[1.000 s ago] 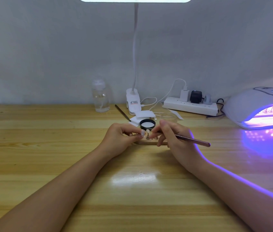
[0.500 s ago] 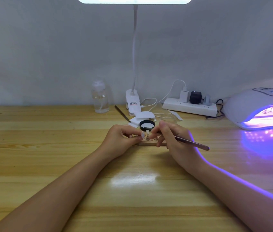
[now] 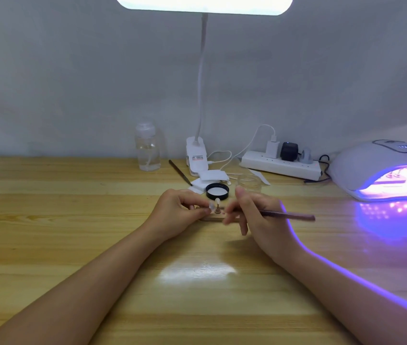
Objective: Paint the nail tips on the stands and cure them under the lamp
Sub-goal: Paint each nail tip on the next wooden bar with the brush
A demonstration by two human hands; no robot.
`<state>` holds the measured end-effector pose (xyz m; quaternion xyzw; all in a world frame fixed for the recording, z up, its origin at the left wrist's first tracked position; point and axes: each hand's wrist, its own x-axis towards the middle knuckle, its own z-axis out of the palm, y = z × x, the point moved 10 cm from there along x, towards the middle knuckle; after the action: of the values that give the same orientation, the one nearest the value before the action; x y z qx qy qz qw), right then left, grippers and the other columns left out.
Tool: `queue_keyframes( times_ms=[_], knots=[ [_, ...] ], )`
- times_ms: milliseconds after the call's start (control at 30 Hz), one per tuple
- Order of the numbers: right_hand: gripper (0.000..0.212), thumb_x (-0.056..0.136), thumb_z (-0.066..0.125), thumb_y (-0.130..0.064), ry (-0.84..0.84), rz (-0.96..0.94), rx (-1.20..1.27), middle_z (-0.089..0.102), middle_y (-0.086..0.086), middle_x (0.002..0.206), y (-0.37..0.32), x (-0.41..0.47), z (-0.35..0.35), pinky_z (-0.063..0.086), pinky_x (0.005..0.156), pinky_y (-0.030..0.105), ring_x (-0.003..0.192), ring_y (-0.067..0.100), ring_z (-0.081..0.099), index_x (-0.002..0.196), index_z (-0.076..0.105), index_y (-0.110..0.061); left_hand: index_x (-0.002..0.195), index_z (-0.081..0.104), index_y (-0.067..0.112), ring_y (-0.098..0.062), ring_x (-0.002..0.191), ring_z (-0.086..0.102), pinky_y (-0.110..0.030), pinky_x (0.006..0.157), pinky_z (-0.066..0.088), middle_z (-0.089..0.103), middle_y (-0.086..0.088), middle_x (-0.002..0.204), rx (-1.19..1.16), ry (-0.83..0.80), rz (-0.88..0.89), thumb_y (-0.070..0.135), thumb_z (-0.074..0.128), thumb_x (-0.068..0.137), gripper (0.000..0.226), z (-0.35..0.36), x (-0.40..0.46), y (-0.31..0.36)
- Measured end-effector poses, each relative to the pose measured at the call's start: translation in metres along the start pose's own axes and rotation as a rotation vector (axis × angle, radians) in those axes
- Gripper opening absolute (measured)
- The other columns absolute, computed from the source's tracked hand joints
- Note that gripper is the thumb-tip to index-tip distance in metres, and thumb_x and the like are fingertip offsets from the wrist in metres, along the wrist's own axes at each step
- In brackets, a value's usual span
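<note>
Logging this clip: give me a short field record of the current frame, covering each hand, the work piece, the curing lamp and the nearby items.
left hand: pinches a nail tip stand
right hand: grips a brush, handle pointing right
work piece: wooden base with another nail tip standing upright
curing lamp: on, glowing violet, at the right table edge
lamp contents: cannot tell
nearby: black lid, clear bottle, power strip, spare brush

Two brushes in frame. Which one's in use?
The brush gripped in the right hand, handle pointing toward the purple-lit curing lamp. The other brush lies untouched on the table beyond the hands.
</note>
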<state>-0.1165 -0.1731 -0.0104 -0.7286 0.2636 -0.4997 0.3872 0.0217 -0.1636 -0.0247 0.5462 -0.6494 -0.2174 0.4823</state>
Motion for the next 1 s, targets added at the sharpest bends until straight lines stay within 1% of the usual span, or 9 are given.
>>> queue_keyframes(
  times_ms=[100,233,333,500,633,700,800,933,1000],
  knots=[
    [0.033,0.084,0.042,-0.043,-0.006,-0.005,-0.048,0.068,-0.002,0.065,-0.0008,0.0014,0.0014,0.044,0.047,0.017,0.042,0.006,0.049,0.069,0.064,-0.024,0.081,0.07,0.028,-0.009,0.062,0.045,-0.011,0.061,0.038,0.062,0.008,0.068,-0.001,0.002,0.001,0.0,0.072,0.073,0.028,-0.0001,0.0,0.0006],
    [0.043,0.083,0.042,-0.044,-0.045,0.055,0.031,0.062,0.002,0.049,0.0062,-0.0005,0.0063,0.04,0.04,0.018,0.038,0.008,0.052,0.059,0.063,-0.015,0.068,0.069,0.034,-0.003,0.06,0.044,-0.008,0.061,0.038,0.061,0.013,0.066,-0.002,-0.01,-0.01,0.002,0.073,0.073,0.032,0.0009,-0.0003,0.0],
    [0.037,0.084,0.041,-0.043,0.001,0.011,-0.018,0.066,-0.002,0.061,0.0024,0.0008,0.0001,0.046,0.047,0.022,0.042,0.004,0.049,0.066,0.064,-0.02,0.07,0.069,0.034,-0.004,0.059,0.043,-0.01,0.061,0.037,0.06,0.013,0.065,0.008,-0.01,-0.01,0.003,0.073,0.074,0.032,0.0011,-0.0011,0.0],
    [0.039,0.084,0.043,-0.043,-0.02,0.036,0.006,0.063,-0.002,0.052,0.0058,0.0011,0.0042,0.04,0.044,0.015,0.044,0.004,0.055,0.061,0.062,-0.018,0.072,0.068,0.034,-0.007,0.062,0.044,-0.012,0.062,0.038,0.061,0.011,0.067,0.027,-0.018,-0.007,0.005,0.073,0.073,0.029,0.0012,-0.0012,-0.0007],
    [0.029,0.09,0.042,-0.037,0.022,-0.034,-0.064,0.068,-0.012,0.067,-0.0007,0.0013,-0.0023,0.041,0.055,0.009,0.055,-0.005,0.056,0.071,0.063,-0.029,0.077,0.069,0.033,-0.007,0.062,0.042,-0.012,0.061,0.036,0.061,0.011,0.067,0.022,-0.028,-0.006,0.004,0.072,0.074,0.03,0.0023,-0.001,-0.0009],
    [0.033,0.086,0.043,-0.044,-0.005,-0.002,-0.034,0.067,-0.008,0.062,0.0018,0.0017,0.0021,0.042,0.053,0.011,0.055,0.003,0.06,0.067,0.064,-0.027,0.078,0.069,0.032,-0.008,0.062,0.043,-0.013,0.061,0.036,0.06,0.01,0.067,0.021,-0.025,-0.013,0.004,0.073,0.074,0.029,0.0027,-0.0007,-0.0019],
    [0.045,0.084,0.042,-0.051,-0.028,0.041,0.002,0.064,0.0,0.053,0.0063,0.0006,0.0049,0.041,0.046,0.015,0.051,0.03,0.06,0.054,0.065,-0.026,0.079,0.07,0.028,-0.011,0.062,0.042,-0.015,0.06,0.036,0.061,0.008,0.066,0.013,-0.02,-0.022,0.004,0.073,0.074,0.025,0.0028,-0.0007,-0.0029],
    [0.035,0.088,0.042,-0.048,0.005,-0.004,-0.043,0.068,-0.006,0.066,0.0018,0.0018,0.0001,0.043,0.048,0.014,0.046,0.006,0.054,0.066,0.064,-0.03,0.084,0.069,0.028,-0.011,0.062,0.042,-0.017,0.06,0.035,0.065,-0.004,0.074,0.021,-0.03,-0.025,0.005,0.072,0.075,0.025,0.0034,-0.0004,-0.0022],
    [0.04,0.083,0.043,-0.053,-0.011,0.029,-0.026,0.068,-0.003,0.06,0.0043,0.0018,0.0027,0.043,0.047,0.016,0.045,0.011,0.056,0.06,0.065,-0.029,0.082,0.069,0.028,-0.01,0.062,0.042,-0.018,0.06,0.036,0.066,-0.004,0.074,0.022,-0.024,-0.04,0.005,0.072,0.075,0.024,0.003,-0.0006,-0.0035]
  ],
)
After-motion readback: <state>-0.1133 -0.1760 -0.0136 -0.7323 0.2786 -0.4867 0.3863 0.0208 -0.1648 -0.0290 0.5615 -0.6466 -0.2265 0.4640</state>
